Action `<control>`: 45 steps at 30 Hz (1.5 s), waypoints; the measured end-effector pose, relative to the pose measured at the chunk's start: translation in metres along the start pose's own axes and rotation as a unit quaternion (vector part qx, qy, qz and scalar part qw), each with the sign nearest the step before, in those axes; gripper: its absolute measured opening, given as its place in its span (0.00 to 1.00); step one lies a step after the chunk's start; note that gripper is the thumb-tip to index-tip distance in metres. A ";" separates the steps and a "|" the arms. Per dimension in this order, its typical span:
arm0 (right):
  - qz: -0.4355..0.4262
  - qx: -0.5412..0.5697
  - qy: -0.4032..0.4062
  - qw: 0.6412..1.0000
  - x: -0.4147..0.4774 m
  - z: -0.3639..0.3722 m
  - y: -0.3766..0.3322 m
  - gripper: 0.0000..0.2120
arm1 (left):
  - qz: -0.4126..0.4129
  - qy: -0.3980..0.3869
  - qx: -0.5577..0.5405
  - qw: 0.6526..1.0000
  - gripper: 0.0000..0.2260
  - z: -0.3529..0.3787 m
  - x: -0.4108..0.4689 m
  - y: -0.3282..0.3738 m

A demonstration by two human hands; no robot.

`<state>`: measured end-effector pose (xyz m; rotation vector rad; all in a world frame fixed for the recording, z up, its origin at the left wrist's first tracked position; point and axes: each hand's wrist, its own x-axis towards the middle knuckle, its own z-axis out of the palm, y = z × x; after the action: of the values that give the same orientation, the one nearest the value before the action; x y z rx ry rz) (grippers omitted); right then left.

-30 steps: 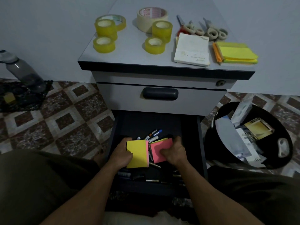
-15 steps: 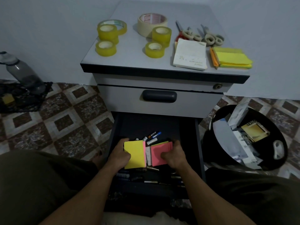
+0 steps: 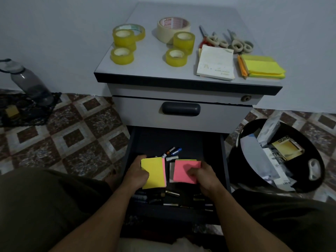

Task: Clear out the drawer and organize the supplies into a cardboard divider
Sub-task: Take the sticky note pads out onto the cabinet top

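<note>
The left hand (image 3: 136, 174) is clamped on the yellow pad (image 3: 153, 172) and the right hand (image 3: 203, 177) pinches the pink pad (image 3: 184, 170), both over the open drawer (image 3: 224, 160). Within the last second the pads have drawn apart and lifted off the pens (image 3: 172, 151). They are likely headed for the sticky notes (image 3: 261, 67) on the surface (image 3: 154, 57) beyond.
</note>
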<state>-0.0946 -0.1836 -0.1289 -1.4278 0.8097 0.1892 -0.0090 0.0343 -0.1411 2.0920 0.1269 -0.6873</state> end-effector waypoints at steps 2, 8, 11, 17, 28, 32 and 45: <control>0.005 0.047 0.000 0.999 0.003 -0.005 -0.002 0.16 | -0.001 -0.005 -0.017 1.000 0.30 -0.001 0.001 0.001; 0.004 0.059 -0.052 0.997 0.000 -0.004 -0.005 0.19 | -0.032 -0.063 -0.085 0.994 0.29 -0.004 0.002 0.002; 0.008 0.072 -0.062 0.995 0.001 -0.001 -0.001 0.23 | -0.044 -0.097 -0.122 0.987 0.29 -0.002 0.003 0.003; 0.007 0.024 -0.102 0.995 -0.006 0.007 0.002 0.29 | -0.074 -0.153 -0.180 0.969 0.28 0.000 0.001 0.007; -0.009 -0.062 -0.080 0.995 -0.011 0.002 0.005 0.27 | -0.063 -0.120 -0.146 0.980 0.25 -0.004 -0.009 0.000; 0.009 -0.038 -0.069 0.997 -0.016 0.003 0.000 0.26 | -0.072 -0.136 -0.202 0.967 0.24 -0.006 -0.015 0.010; -0.035 0.187 -0.054 0.980 -0.050 -0.015 -0.050 0.16 | 0.009 -0.136 -0.254 0.957 0.24 -0.031 -0.040 0.054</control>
<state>-0.1080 -0.1895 -0.0579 -1.0802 0.6636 0.0556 -0.0115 0.0339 -0.0672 1.4915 0.1151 -0.8263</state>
